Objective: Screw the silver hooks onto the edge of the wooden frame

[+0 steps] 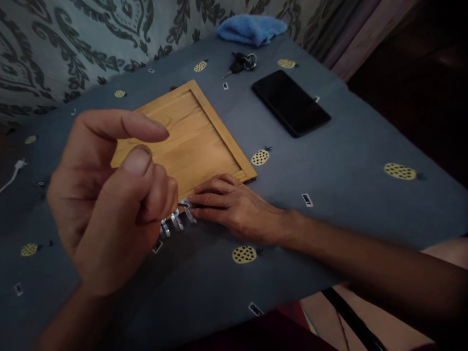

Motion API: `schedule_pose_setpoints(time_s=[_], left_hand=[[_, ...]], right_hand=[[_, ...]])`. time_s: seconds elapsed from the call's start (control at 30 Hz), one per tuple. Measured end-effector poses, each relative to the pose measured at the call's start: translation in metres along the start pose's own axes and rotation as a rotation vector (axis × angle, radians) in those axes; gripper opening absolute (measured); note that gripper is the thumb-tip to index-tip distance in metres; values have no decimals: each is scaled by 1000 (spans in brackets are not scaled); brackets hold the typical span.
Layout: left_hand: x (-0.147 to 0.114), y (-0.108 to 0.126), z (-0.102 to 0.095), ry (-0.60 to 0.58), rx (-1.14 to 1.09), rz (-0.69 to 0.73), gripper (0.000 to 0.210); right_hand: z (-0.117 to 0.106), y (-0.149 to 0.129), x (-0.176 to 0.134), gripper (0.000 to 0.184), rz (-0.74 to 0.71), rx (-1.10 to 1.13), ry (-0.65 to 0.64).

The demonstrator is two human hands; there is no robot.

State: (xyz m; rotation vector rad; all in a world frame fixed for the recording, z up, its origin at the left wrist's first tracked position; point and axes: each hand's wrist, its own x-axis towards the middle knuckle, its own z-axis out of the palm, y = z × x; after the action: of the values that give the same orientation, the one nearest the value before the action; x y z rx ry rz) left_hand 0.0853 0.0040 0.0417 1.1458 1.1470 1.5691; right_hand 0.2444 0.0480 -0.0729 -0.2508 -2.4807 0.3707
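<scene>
My left hand (pixel 117 195) is raised in front of the board, its lower fingers curled into the palm. The thumb and bent index finger stand a little apart. A thin dark tip shows by the curled fingers; I cannot make out whether they hold it. Under both hands lies a wooden board (pixel 190 141) with a raised border. Metal hooks (pixel 177 220) line its near edge, partly hidden by the left hand. My right hand (pixel 237 209) lies flat with fingers stretched over the board's near edge, fingertips touching the end hook.
A black phone (pixel 291 103) lies right of the board. Behind it are keys (pixel 241 63) and a blue cloth (pixel 252 29). A white cable (pixel 14 173) reaches in at the left. The pineapple-print tablecloth (pixel 340 141) meets a patterned curtain (pixel 91 39).
</scene>
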Motion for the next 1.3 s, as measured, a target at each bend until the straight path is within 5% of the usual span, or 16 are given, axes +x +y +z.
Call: schedule_pose_setpoints(time_s=[0.3,0.63,0.97,1.1,1.3], left_hand=[[1,-5,0,-29,43,9,34],[4,-4,-7,-164,148,51,17],[3,-3,1,-134,41,20,25],[2,-3,1,-165,58,2,6],[4,-4,-2,-247,28,19,24]], right_hand=[[0,0,0,28,7,-2,0],[-3,-2,1,30,17,-11,-25],[-3,-2,2,29,31,20,-40],[-5,-2,2,28,37,18,-82],[-4,-1,2,26,13,25,-53]])
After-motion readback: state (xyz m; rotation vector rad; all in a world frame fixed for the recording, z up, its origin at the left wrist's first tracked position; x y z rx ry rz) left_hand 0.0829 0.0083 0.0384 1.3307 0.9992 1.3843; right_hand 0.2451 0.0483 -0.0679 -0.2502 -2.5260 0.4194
